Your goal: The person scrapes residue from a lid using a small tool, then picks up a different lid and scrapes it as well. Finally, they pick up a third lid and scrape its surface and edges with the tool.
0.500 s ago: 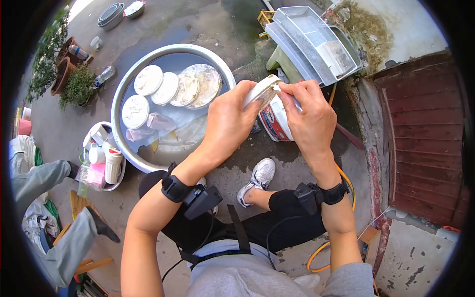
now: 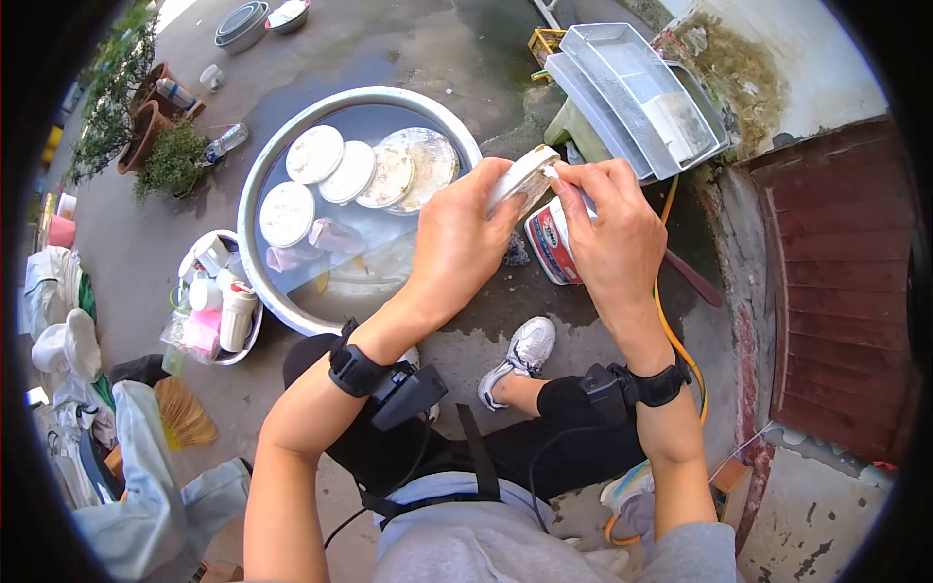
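My left hand [image 2: 459, 241] is closed round a round white lid [image 2: 526, 179], which is tilted up and has brown stains on its inner side. At the lid's edge, my right hand [image 2: 616, 222] pinches something small and white, too small to name. A large metal basin [image 2: 251, 233] of water stands to the left of my hands. Several round, stained lids [image 2: 315, 154] lie in it, some overlapping, beside a pale pinkish cloth-like item [image 2: 333, 236]. Partly behind my right hand is a white tub [image 2: 552, 248] with a red and blue label.
A bowl [image 2: 255, 335] of cups and bottles sits left of the basin. Plastic trays [image 2: 637, 102] are stacked at the upper right. A yellow hose [image 2: 685, 361] runs along the right. Another person's legs [image 2: 146, 457] are at lower left, near a broom [image 2: 185, 413].
The whole view has shifted slightly, so most things appear farther right. The other person's legs have moved at lower left, uncovering the broom. Both my hands keep their hold at the lid.
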Demonstrator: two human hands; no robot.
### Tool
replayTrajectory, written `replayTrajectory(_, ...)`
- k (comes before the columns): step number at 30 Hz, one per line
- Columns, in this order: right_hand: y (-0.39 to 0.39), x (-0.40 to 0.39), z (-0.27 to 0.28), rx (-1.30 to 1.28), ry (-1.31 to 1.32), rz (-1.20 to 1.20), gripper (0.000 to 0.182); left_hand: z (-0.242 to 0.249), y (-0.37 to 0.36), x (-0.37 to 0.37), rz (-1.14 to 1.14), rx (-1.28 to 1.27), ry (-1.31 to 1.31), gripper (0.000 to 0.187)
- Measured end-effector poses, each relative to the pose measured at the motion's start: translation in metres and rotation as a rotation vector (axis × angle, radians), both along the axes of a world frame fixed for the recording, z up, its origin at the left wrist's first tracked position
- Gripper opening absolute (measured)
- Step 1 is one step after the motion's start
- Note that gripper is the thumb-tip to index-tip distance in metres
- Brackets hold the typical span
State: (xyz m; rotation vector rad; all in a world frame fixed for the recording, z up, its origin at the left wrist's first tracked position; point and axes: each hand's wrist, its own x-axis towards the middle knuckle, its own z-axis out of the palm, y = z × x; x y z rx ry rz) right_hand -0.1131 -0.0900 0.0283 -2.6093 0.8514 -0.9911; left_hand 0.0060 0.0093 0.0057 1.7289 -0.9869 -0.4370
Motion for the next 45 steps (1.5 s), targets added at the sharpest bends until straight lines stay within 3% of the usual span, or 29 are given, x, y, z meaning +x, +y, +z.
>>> replayTrajectory(4,0.014,0.015,0.003,0.077,-0.010,0.082,0.011,-0.001,0.013,0.012,0.059,0.030,-0.073,0.025)
replayTrajectory(12,0.033,0.043,0.008,-0.041,-0.026,0.137,0.009,0.009,0.041,0.032,0.135,0.081,-0.111,0.027)
replayTrajectory(18,0.042,0.051,0.006,-0.023,-0.082,0.283,0.008,0.012,0.051,0.039,0.144,0.062,-0.031,0.027)
replayTrajectory(26,0.042,0.055,0.014,-0.047,-0.038,0.209,0.009,0.009,0.059,0.044,0.161,0.007,0.007,0.027)
replayTrajectory(40,0.084,0.085,0.016,-0.106,-0.174,0.478,0.009,0.023,0.108,0.060,0.315,0.026,-0.097,0.031)
replayTrajectory(45,0.073,0.081,0.014,0.084,-0.159,0.376,0.011,0.020,0.105,0.058,0.275,0.002,-0.071,0.031)
